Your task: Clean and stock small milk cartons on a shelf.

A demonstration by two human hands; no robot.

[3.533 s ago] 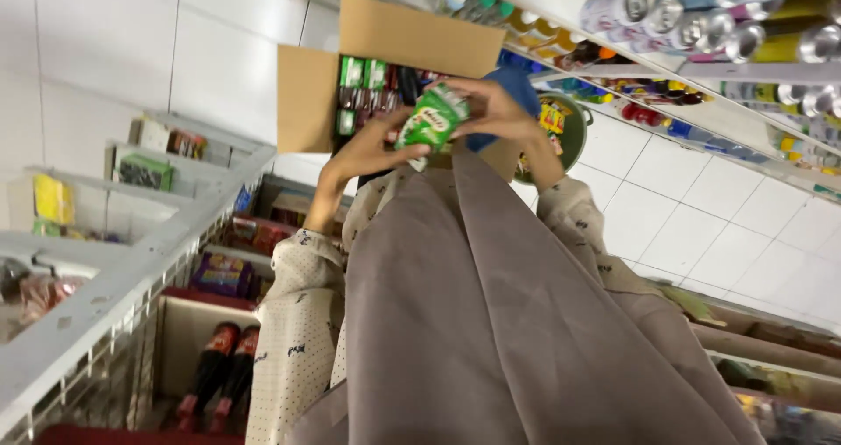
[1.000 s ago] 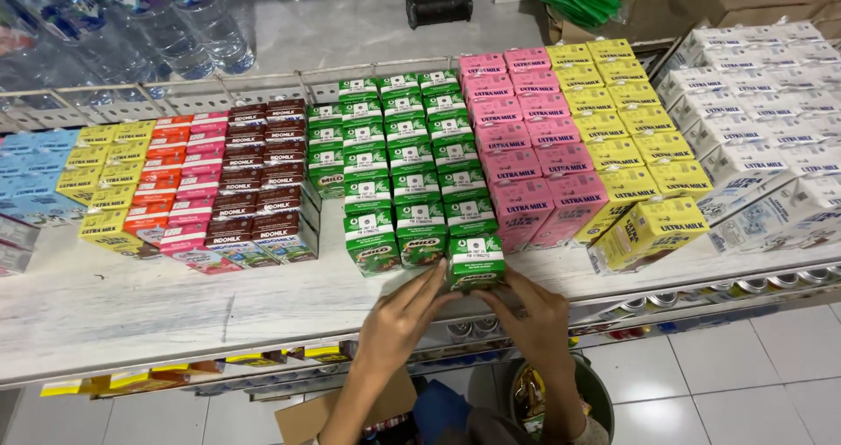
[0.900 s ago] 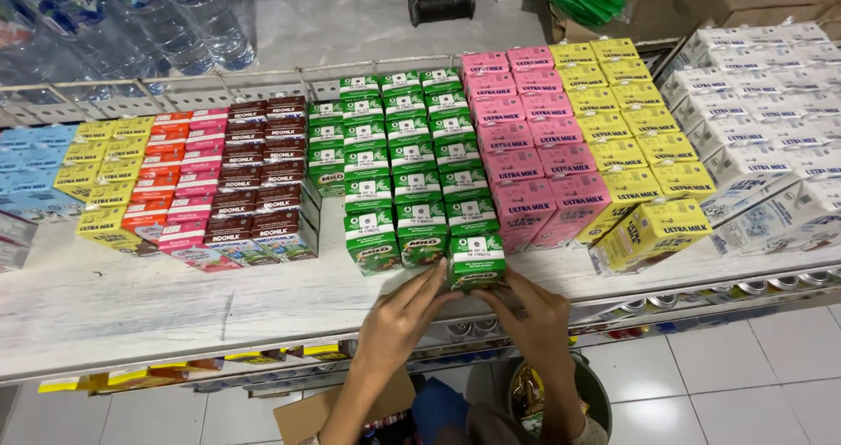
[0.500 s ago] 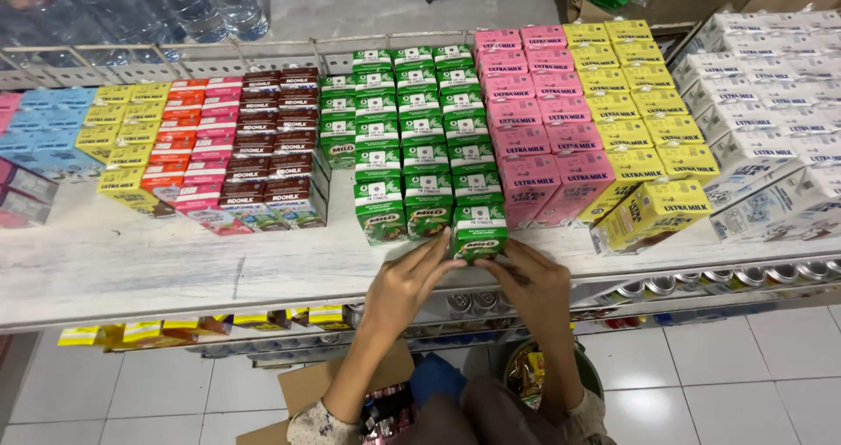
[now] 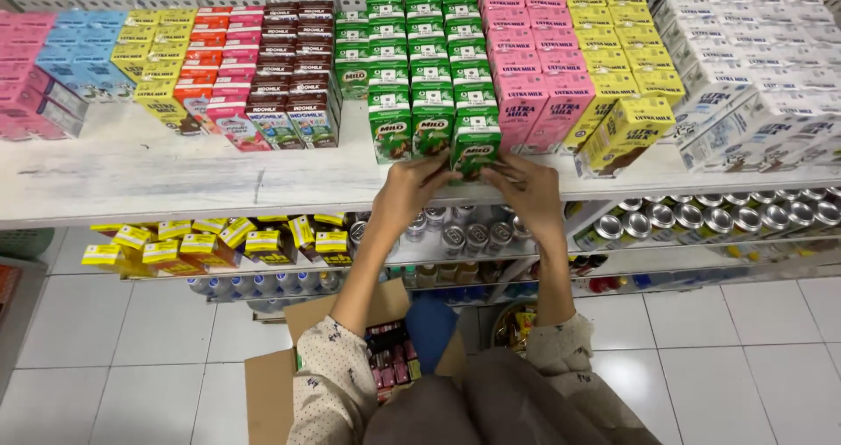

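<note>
Two hands: the left hand (image 5: 410,191) and the right hand (image 5: 528,193) both press on one small green drink box (image 5: 476,151), one hand on each side.
Grip: the fingers of both hands are curled narrow around the box and hold it between them.
Where the box is: it stands at the front edge of the white shelf (image 5: 175,178), just in front of the right-hand row of green boxes (image 5: 420,51), and it leans a little to one side.
Weight: it looks light, a small carton that one hand could lift.
Feel: I think the card walls are stiff but will dent if squeezed hard, so a soft hold is best.
Slippery: the skin looks shiny and smooth, so it may slide a bit on the shelf.
Best place to hold: the two flat narrow sides, near the middle, as the hands do here; the top is best left alone.
Neighbours: pink boxes (image 5: 534,60) stand just beside it on the right, then yellow boxes (image 5: 613,68), and a bump could knock one over.
Other side: dark brown boxes (image 5: 293,68) and red boxes (image 5: 215,68) stand to the left, well apart from the hands.
Below: shiny cans (image 5: 683,222) sit on the lower shelf, and an open cardboard box (image 5: 280,375) sits on the tiled floor (image 5: 745,357) by the person's legs.
</note>
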